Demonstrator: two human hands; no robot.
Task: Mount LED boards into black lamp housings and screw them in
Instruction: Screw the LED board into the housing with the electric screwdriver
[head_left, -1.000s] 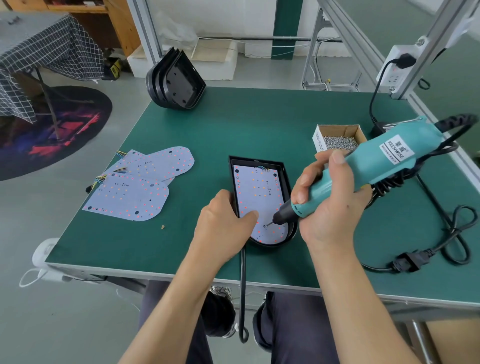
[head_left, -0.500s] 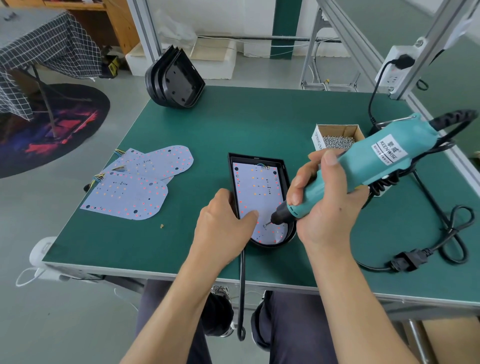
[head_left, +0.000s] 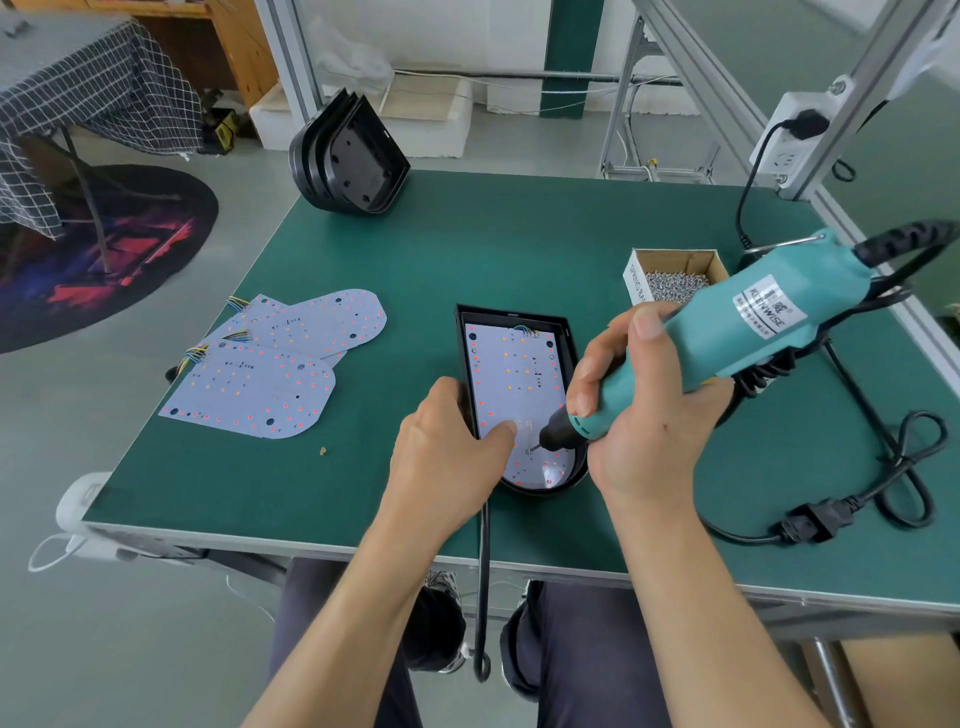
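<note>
Board (head_left: 511, 384) sits inside the black housing (head_left: 570, 347) at frame centre on the desk (head_left: 519, 249). Left hand (head_left: 447, 447) presses it flat, steadying; right hand (head_left: 639, 415) grips the teal screwdriver (head_left: 727, 332), bit on a screw at the board's lower end. Spare boards (head_left: 270, 374) wait left.

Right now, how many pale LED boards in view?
3 visible. One flat pale LED board sits inside the black lamp housing under the hands; two lie overlapping at table left, near and far. More may hide beneath them.
</note>
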